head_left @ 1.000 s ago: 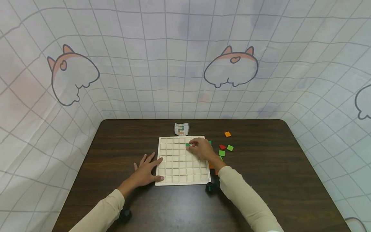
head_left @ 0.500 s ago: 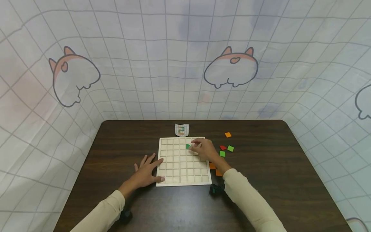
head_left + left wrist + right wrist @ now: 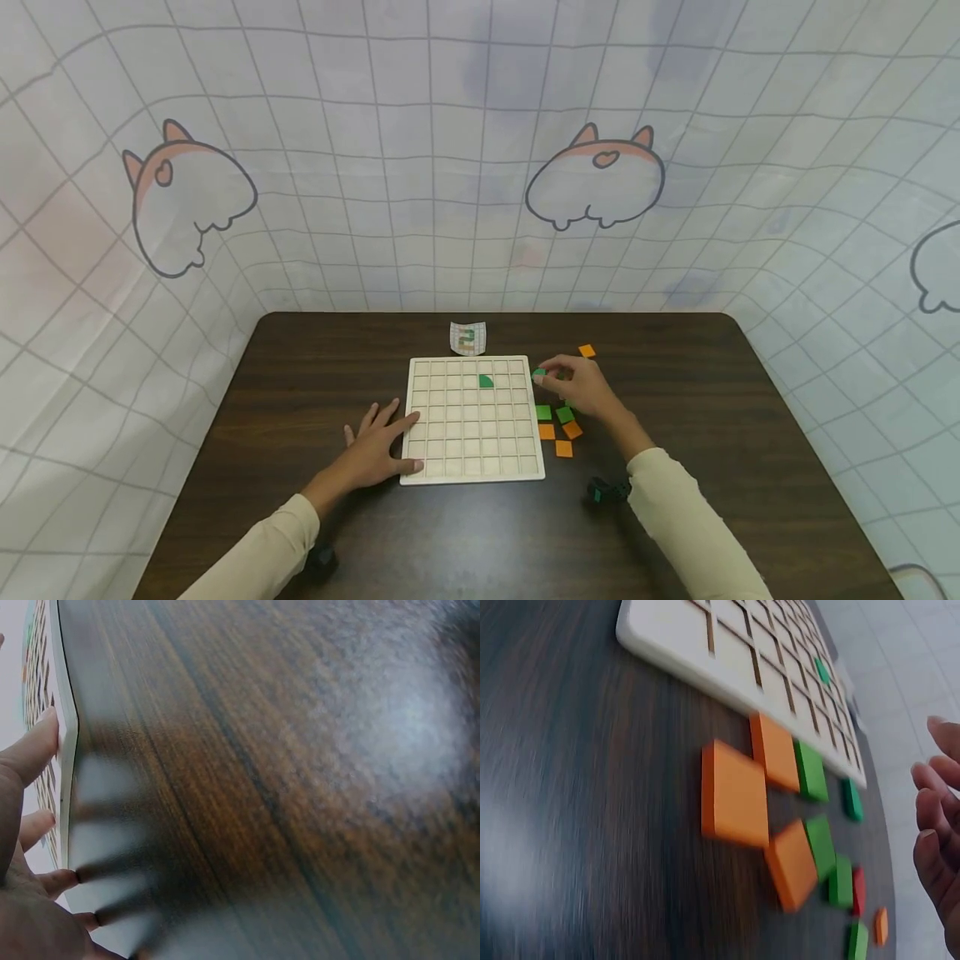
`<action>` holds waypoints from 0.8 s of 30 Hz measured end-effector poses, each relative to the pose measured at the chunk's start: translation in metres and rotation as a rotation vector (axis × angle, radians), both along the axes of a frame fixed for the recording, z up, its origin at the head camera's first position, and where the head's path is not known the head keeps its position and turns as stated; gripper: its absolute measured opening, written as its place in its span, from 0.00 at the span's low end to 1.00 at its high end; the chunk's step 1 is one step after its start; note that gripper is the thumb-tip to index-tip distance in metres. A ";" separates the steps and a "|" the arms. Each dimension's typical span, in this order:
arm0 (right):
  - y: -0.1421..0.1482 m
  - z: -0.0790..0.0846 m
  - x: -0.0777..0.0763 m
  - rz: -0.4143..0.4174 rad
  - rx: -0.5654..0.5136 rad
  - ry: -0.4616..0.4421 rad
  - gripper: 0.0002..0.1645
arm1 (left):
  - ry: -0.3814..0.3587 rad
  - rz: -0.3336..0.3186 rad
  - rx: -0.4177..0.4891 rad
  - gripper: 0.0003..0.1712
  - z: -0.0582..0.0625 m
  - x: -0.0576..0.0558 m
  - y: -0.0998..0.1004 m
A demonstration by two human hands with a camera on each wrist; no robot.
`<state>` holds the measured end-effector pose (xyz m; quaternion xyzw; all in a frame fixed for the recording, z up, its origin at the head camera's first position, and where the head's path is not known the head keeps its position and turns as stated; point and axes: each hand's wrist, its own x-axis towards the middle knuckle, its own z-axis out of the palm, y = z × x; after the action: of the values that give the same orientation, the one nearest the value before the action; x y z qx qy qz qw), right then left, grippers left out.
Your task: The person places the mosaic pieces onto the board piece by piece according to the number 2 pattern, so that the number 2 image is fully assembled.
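A cream grid board [image 3: 472, 481] lies on the dark table. My left hand [image 3: 367, 450] rests at its left edge with fingers spread, thumb and index finger on the rim. One dark green tile [image 3: 486, 382] with a rounded side sits in a cell of an upper row. My right hand [image 3: 577, 385] is over the table right of the board, its fingertips near another dark green tile [image 3: 538, 373]. In the right wrist view that tile [image 3: 851, 799] lies beside the board, and the right hand [image 3: 941, 817] is apart from it with loosely bent fingers.
Right of the board lie several orange tiles [image 3: 735, 796], light green tiles [image 3: 811, 771] and a red tile [image 3: 859, 891]. A small printed card [image 3: 467, 338] with a coloured grid figure stands behind the board. Patterned cloth walls [image 3: 420, 250] enclose the table.
My right hand has let go of the dark green tile in the board's cell and moved right, off the board, toward the loose tiles. The left hand has stayed in place.
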<state>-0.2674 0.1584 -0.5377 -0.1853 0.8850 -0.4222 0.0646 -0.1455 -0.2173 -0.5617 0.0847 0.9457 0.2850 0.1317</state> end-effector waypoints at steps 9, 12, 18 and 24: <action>0.046 -0.004 0.008 -0.094 0.069 0.021 0.21 | -0.007 0.002 0.008 0.49 0.001 0.002 0.000; 0.058 -0.009 0.008 -0.125 0.080 0.037 0.21 | -0.011 0.004 0.016 0.49 0.003 0.002 0.000; 0.075 -0.016 0.009 -0.173 0.099 0.050 0.18 | -0.012 0.001 0.024 0.49 0.005 0.002 0.000; 0.082 -0.022 0.010 -0.206 0.147 0.051 0.20 | -0.016 0.007 0.009 0.49 0.004 0.001 0.000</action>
<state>-0.2576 0.2402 -0.5597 -0.0989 0.9292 -0.3559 0.0117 -0.1448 -0.2173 -0.5581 0.0795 0.9436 0.2905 0.1377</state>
